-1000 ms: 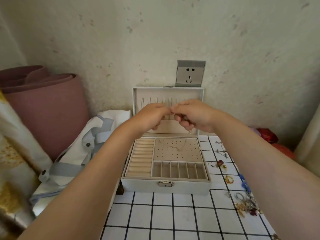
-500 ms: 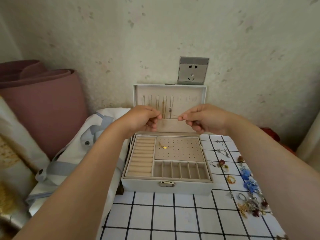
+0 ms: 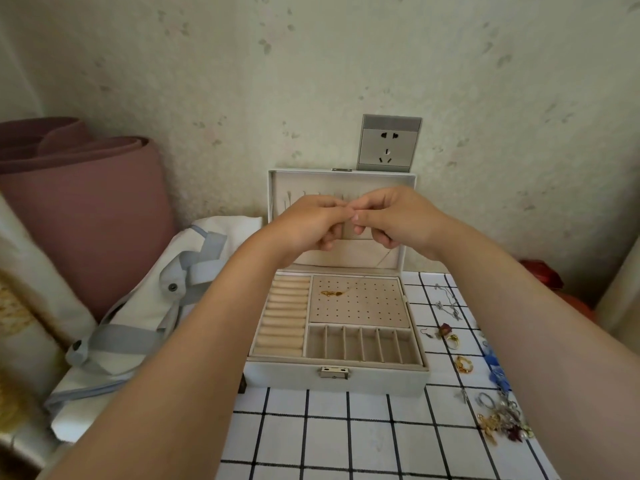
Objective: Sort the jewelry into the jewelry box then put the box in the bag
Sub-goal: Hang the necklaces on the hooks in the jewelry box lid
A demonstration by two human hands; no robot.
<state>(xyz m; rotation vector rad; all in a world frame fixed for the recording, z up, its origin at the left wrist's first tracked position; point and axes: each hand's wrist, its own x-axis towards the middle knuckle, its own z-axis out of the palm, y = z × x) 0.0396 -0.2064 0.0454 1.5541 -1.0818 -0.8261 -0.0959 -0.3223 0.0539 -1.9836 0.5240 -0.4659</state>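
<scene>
The white jewelry box (image 3: 332,382) stands open on the checked cloth, its lid (image 3: 277,188) leaning against the wall. My left hand (image 3: 311,223) and my right hand (image 3: 394,216) meet fingertip to fingertip in front of the lid's hooks, pinched on a thin necklace chain that barely shows. A small gold piece (image 3: 332,293) lies on the perforated panel inside the box. Loose jewelry (image 3: 502,420) is heaped at the right, with gold rings (image 3: 464,364) and a silver chain (image 3: 446,303) nearer the box. The white and grey bag (image 3: 138,306) lies to the left of the box.
A rolled pink mat (image 3: 86,209) stands behind the bag at the left. A wall socket (image 3: 389,143) sits just above the lid. Blue flower pieces (image 3: 495,368) lie by the rings, partly under my right forearm. The checked cloth (image 3: 329,441) reaches toward me.
Half a second ago my hands were apart with the chain stretched between them. Now they have come together and risen a little in front of the lid.
</scene>
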